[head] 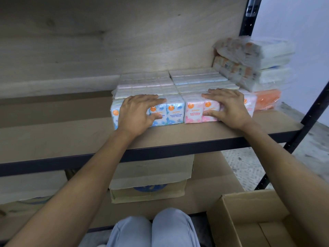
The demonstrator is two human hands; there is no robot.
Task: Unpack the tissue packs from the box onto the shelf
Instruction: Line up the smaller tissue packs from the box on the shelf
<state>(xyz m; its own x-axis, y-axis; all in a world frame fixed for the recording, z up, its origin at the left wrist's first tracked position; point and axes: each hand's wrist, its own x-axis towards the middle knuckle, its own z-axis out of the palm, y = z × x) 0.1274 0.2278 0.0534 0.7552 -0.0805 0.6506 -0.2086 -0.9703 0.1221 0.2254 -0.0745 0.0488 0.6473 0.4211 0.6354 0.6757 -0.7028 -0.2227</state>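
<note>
Two multi-packs of mini tissues sit side by side on the middle shelf (178, 135): a blue fragrance-free pack (175, 113) on the left and a pink rose-scented pack (193, 114) on the right. My left hand (137, 113) rests on the blue pack, fingers laid over its top front edge and thumb on its front face. My right hand (229, 107) lies the same way on the pink pack. The open cardboard box (249, 220) stands at the lower right; the part of its inside that shows holds no packs.
A leaning stack of wrapped tissue packs (258, 65) and an orange pack (266, 99) fill the shelf's right end by the black upright (309, 113). The shelf's left half is bare board. A taped carton (147, 184) sits on the lower shelf. My knees (153, 229) are below.
</note>
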